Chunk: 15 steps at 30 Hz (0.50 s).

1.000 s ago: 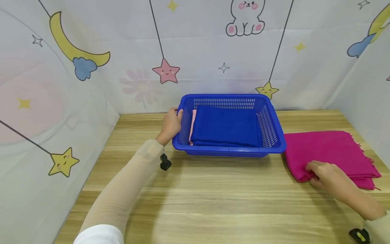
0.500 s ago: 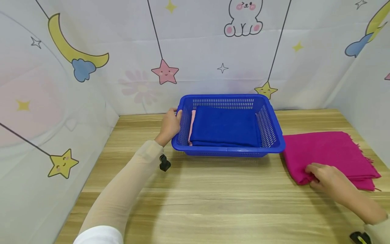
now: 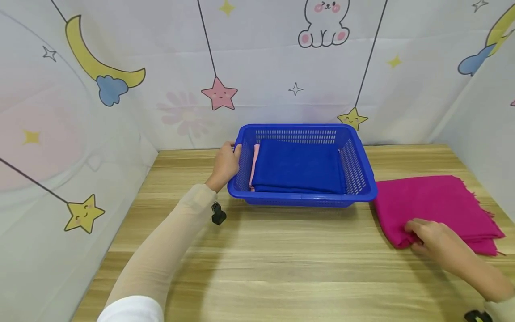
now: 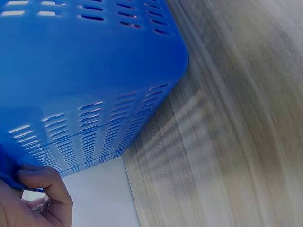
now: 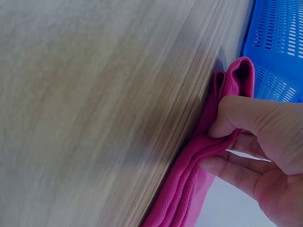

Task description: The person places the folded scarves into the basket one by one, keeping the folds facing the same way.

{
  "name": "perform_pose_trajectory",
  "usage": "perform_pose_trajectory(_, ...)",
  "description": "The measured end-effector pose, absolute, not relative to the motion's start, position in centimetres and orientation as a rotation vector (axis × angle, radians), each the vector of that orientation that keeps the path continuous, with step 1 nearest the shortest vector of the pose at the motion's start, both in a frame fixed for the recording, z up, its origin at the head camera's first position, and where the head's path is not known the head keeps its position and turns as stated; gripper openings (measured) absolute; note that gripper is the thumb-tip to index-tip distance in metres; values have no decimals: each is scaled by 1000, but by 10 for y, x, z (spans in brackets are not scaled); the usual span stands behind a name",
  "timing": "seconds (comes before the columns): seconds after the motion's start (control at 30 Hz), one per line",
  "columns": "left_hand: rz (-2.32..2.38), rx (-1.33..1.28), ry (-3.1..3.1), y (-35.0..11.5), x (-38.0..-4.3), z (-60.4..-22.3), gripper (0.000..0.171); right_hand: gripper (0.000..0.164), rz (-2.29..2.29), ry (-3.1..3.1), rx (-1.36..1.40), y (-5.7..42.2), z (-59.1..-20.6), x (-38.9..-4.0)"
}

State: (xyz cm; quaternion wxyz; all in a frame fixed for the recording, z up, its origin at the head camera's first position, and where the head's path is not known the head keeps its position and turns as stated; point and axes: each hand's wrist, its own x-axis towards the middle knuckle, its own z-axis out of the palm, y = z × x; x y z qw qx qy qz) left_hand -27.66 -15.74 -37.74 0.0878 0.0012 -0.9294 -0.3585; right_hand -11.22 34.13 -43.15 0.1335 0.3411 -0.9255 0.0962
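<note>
A blue plastic basket [image 3: 301, 198] with slotted walls stands toward the back of the table. My left hand [image 3: 225, 165] grips its left rim, thumb and fingers curled over the edge in the left wrist view. Inside lies a folded blue cloth [image 3: 299, 167] over a pink cloth [image 3: 254, 167] that peeks out at the left. To the right of the basket is a folded magenta cloth [image 3: 434, 201] with a fringed right edge. The right hand [image 3: 440, 241] pinches its near edge; in the right wrist view, thumb and fingers press the stacked folds together.
The wood-grain table [image 3: 281, 259] stretches in front of the basket. A white printed curtain [image 3: 261, 58] hangs close behind it and along both sides. Small black devices sit at the wrists, one [image 3: 218, 213] by the left cuff.
The right hand has slid slightly toward the person, and the near edge of the magenta cloth has shifted with it. The left hand and the basket stay in place.
</note>
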Motion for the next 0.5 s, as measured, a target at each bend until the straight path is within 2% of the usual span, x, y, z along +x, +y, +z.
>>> perform_pose_trajectory(0.5, -1071, 24, -2768, -158, -277, -377, 46, 47, 342, -2674, 1044, 342, -431, -106)
